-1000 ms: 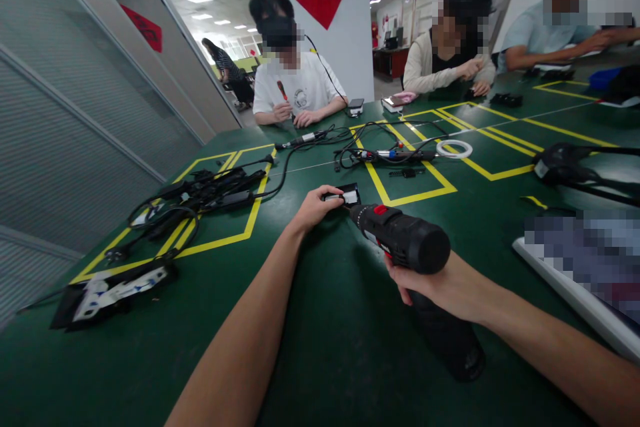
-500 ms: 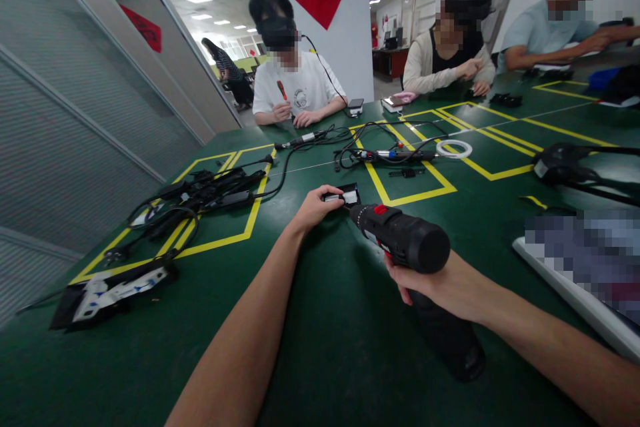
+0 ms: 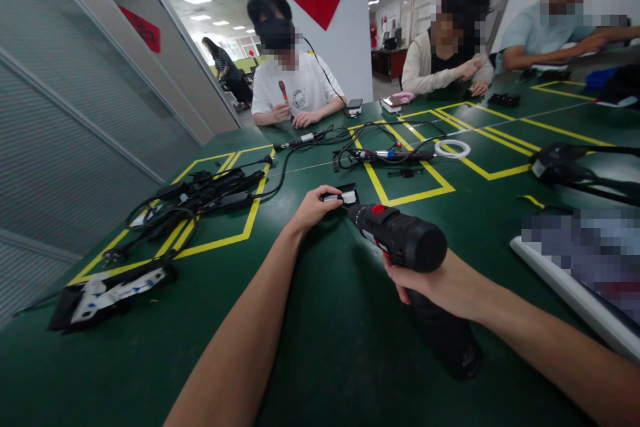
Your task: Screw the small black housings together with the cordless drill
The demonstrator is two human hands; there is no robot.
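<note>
My right hand is wrapped round the grip of a black cordless drill with a red switch on top. Its chuck points forward and left, and a thin bit reaches a small black case with a white part in it. Whether the bit touches the case I cannot tell. With fingers bent over the case's left side, my left hand holds it on the green table.
Left lies a heap of black cables, with a black-and-white piece nearer me. Beyond the case are a cabled tool and a white ring. A tablet-like device lies right. Across the table, one person holds a red screwdriver.
Both hands, the drill and the case keep nearly the same places. The whole view has shifted very slightly to the left.
</note>
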